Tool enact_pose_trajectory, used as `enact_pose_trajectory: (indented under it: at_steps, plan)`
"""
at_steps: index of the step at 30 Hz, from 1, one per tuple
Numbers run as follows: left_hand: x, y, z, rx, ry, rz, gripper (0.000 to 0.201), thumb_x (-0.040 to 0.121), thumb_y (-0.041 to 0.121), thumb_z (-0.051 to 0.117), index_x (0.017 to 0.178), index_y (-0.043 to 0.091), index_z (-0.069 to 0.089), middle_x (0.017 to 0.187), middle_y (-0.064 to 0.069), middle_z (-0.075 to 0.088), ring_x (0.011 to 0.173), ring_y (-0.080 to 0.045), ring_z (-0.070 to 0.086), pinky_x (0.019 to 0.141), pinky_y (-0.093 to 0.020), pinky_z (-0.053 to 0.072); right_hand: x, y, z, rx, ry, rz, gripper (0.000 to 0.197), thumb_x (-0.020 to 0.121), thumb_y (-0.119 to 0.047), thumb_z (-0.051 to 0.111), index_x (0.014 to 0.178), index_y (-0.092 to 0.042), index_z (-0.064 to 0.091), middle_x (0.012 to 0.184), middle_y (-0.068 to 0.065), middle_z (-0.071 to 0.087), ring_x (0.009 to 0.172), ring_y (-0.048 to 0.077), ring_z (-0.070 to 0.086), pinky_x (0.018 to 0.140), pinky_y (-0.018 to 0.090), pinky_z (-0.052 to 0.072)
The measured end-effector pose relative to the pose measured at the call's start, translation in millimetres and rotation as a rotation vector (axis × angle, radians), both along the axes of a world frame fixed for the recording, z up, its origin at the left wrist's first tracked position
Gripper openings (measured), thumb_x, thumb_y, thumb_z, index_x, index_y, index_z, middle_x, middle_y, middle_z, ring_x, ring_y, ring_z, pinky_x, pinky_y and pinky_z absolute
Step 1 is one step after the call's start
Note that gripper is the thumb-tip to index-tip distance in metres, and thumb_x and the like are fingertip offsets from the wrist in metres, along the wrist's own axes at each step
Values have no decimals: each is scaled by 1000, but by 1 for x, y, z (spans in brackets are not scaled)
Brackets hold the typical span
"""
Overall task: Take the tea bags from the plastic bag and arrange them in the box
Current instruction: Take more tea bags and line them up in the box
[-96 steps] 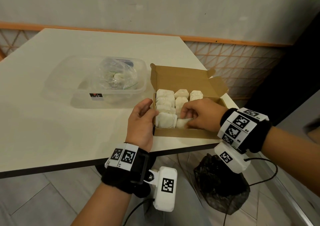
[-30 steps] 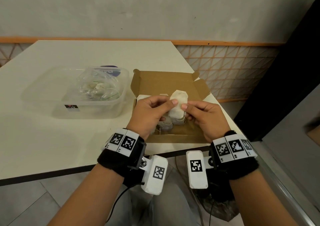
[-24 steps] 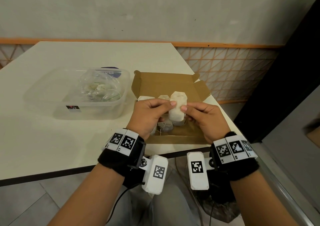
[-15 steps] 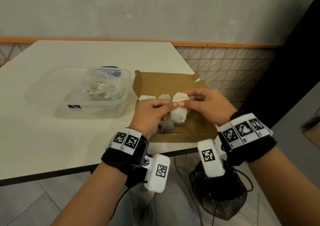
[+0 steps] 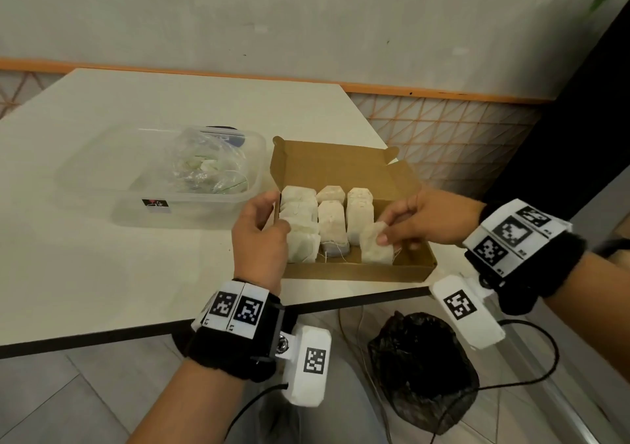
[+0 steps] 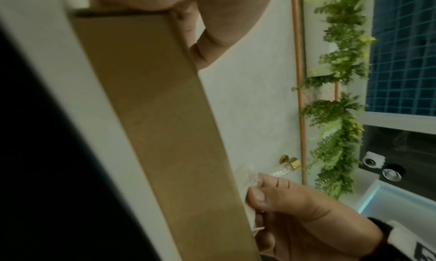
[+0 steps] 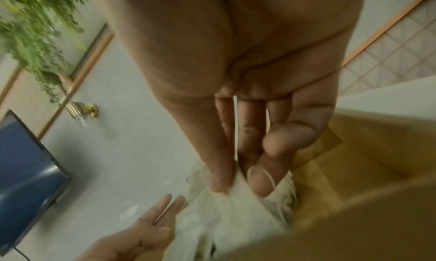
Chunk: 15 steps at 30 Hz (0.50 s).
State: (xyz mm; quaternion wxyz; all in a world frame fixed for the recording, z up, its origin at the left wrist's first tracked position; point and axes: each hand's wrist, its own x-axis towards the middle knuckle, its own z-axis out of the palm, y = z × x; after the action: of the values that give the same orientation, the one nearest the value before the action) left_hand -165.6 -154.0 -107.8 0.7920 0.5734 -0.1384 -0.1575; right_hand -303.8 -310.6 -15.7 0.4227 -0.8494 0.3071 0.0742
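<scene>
Risk: the tea bag (image 5: 375, 246) in the right hand (image 5: 430, 217) is only half down at the near right of the box (image 5: 361, 272); judged from here, letting go early could leave it slumped across the bare floor of the box instead of lined up with its row.
Cause: it is held by its top edge alone, and paper this limp folds easily; loose strings near the middle row could also snag it.
Second risk: the light cardboard box sits at the worktop (image 5: 102, 256) corner, so a hard push could slide it toward the edge.
Right hand pose: reaching in over the right wall, thumb and fingers (image 7: 219, 179) pinching the bag's top, the wrist raised above the rim.
Left hand (image 5: 260, 239) pose: at the box's left wall, thumb over the rim onto the left row, the fingers outside the wall, clasping it to steady the box.
Tea bags in the box (image 5: 332, 218): three rows, mostly leaning on one another.
Plastic bag (image 5: 204, 167): in the clear tub (image 5: 143, 205) left of the box, a few bags remaining inside, by the look of it.
</scene>
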Motion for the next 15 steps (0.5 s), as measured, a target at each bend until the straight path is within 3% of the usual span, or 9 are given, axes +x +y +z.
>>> enact_pose_trajectory:
  at_steps: [2, 5, 8, 11, 15]
  plan:
    - [1, 2, -6, 5, 0, -12, 46, 81, -17, 50, 112, 16, 62, 112, 2, 67, 104, -7, 63, 74, -16, 52, 5, 1, -9, -18, 37, -9, 19, 74, -16, 75, 89, -6, 70, 82, 12, 68, 68, 18, 57, 57, 19, 46]
    - [2, 4, -10, 21, -42, -25, 46, 82, -15, 50, 114, 16, 63, 111, 4, 68, 104, -7, 63, 78, -18, 52, 13, 2, -15, -9, 10, -89, 20, 76, -8, 73, 94, -3, 67, 85, 13, 67, 57, 5, 59, 50, 14, 49]
    - [1, 4, -11, 3, -26, -42, 45, 84, -14, 49, 112, 18, 64, 112, 4, 68, 104, -6, 63, 80, -18, 53, 21, 2, -17, 58, -86, -225, 26, 76, 3, 69, 102, 5, 63, 97, 19, 63, 68, 13, 60, 54, 15, 54]
    - [1, 4, -13, -11, -29, -45, 45, 85, -13, 49, 109, 22, 64, 112, 5, 68, 104, -5, 64, 82, -20, 52, 26, 3, -20, 38, -99, -287, 29, 77, 5, 67, 105, 6, 62, 101, 22, 63, 70, 16, 60, 54, 17, 55]
    - [0, 6, -12, -32, -38, -56, 44, 85, -14, 49, 111, 18, 64, 112, 4, 68, 103, -5, 64, 73, -13, 51, 27, 5, -16, -153, -53, -244, 29, 77, -6, 71, 105, -6, 62, 98, 14, 67, 79, 20, 64, 70, 25, 57]
